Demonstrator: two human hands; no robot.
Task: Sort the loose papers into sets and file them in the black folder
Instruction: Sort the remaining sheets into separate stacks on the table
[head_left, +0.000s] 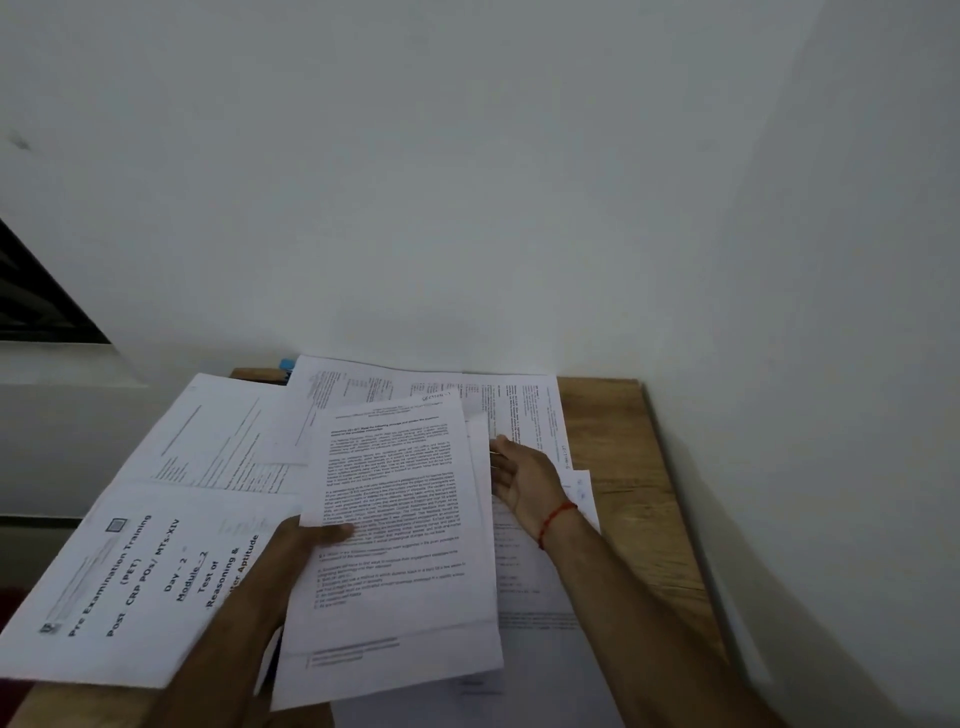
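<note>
We are pinching the thin sheaf of white printed paper sheets (400, 519) by its left edge under the thumb of our left hand (301, 540), right hand (524, 483) steadying the right edge with straight fingers, judging it light, floppy, slide-prone, so best gripped on both edges.

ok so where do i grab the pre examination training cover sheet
Pinch the cover sheet at its left edge, coming from the left. That part seems to hang past the table edge, so there is room beneath it. Its right side lies under the left hand and the held stack.
</note>
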